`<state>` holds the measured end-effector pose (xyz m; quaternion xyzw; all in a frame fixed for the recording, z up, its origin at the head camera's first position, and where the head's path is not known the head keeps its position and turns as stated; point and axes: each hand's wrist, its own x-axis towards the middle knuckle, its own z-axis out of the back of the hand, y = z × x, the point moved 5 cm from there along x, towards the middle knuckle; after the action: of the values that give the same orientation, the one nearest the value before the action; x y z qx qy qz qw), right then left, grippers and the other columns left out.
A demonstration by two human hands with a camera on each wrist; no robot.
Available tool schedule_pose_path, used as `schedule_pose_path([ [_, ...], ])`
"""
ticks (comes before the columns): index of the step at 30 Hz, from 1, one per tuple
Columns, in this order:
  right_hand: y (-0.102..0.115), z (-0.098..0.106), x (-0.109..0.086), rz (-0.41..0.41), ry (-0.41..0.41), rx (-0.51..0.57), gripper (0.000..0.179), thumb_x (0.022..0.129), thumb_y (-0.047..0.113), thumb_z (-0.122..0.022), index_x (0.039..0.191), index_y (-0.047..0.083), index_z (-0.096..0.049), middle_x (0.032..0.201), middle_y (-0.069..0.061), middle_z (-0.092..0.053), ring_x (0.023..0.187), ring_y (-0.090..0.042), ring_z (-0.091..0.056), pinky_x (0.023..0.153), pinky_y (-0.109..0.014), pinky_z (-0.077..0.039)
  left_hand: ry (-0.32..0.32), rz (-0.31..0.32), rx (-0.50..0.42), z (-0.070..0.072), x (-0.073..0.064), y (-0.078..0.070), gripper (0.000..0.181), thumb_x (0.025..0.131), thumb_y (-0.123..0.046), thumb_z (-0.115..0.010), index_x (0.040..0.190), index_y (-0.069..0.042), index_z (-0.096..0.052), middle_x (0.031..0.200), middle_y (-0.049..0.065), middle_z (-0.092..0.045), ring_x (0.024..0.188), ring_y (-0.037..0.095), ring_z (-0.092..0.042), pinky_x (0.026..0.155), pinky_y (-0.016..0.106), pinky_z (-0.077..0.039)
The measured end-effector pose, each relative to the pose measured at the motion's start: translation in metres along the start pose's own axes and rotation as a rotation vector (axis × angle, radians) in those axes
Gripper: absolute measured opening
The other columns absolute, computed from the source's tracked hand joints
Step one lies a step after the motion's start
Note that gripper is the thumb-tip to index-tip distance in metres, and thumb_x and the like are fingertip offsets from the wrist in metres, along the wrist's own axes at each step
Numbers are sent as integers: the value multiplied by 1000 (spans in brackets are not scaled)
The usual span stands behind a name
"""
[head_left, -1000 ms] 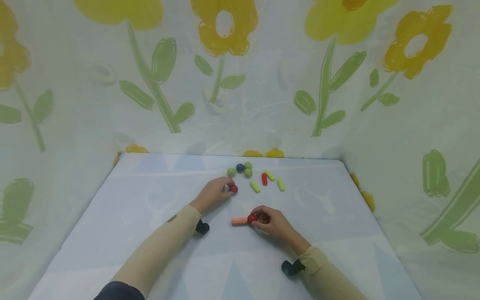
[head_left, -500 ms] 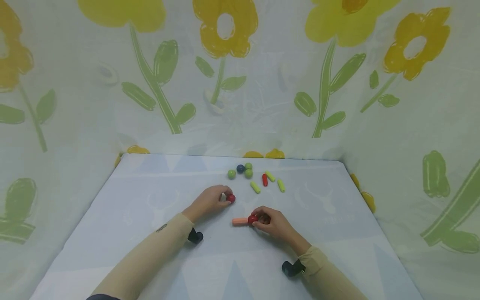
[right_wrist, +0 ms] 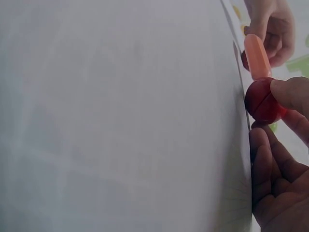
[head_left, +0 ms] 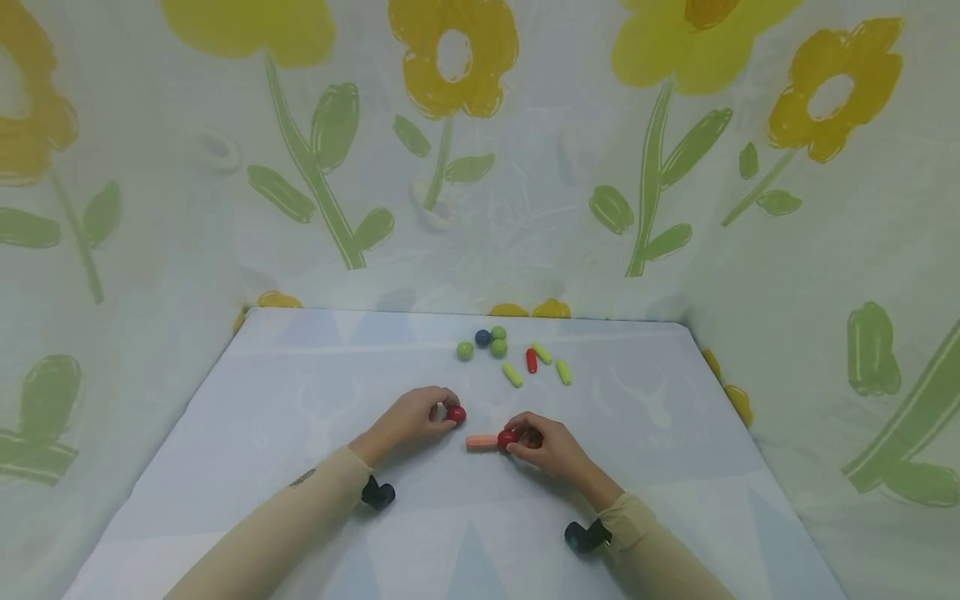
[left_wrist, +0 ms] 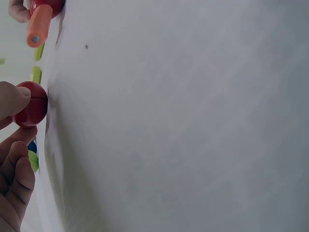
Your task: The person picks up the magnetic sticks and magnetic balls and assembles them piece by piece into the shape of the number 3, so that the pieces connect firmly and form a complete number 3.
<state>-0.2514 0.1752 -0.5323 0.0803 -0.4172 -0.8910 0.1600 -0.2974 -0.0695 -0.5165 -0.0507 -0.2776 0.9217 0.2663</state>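
Note:
My left hand [head_left: 416, 414] pinches a glossy red ball [head_left: 456, 415] between thumb and fingers. A fine seam runs across that red ball [left_wrist: 36, 104] in the left wrist view. To its right, my right hand [head_left: 553, 447] holds a second red ball [head_left: 507, 440] by thumb and fingertips. A salmon-orange stick [head_left: 482, 442] extends leftward from this second ball, its end meeting the ball. The right wrist view shows the stick [right_wrist: 257, 57] joined to or touching the held ball [right_wrist: 263, 100]; which one I cannot tell. A gap separates the left hand's ball from the stick's free end.
Farther back on the white table [head_left: 300, 467] sit several green balls [head_left: 465, 351] and a dark blue ball [head_left: 483, 338]. Beside them lie several yellow-green sticks [head_left: 512, 375] and a red stick [head_left: 531, 361]. A flower-printed curtain [head_left: 525, 167] surrounds the table.
My left hand has drawn its red ball back from near the green balls, toward the front and slightly left, close to the orange stick. The right hand has stayed in place.

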Motion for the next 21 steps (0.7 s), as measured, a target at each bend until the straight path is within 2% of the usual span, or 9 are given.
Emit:
schedule_pose_path([
  [4,0,-1,0,2,1,5,26,91,21,-78,115,19,-68,98,5,-66,84,-14,-57,72,-23,-50,6,-14,-19,1,-8,-3,28,88,-19,-80,114,-17,-70,94,-9,-63,76,9,-51,69,27,-46],
  [11,-1,-1,0,-1,1,3,26,91,20,-77,116,18,-67,97,6,-65,85,-15,-57,72,-23,-50,15,-4,-33,-3,-20,-2,29,88,-20,-80,115,-18,-70,94,-10,-62,76,9,-51,68,26,-46],
  [21,-2,-2,0,-12,-7,10,27,91,20,-78,116,18,-67,98,5,-66,85,-15,-58,74,-23,-51,-24,-62,-87,-9,-29,-2,28,88,-19,-80,114,-17,-70,90,-10,-60,73,7,-50,65,26,-44],
])
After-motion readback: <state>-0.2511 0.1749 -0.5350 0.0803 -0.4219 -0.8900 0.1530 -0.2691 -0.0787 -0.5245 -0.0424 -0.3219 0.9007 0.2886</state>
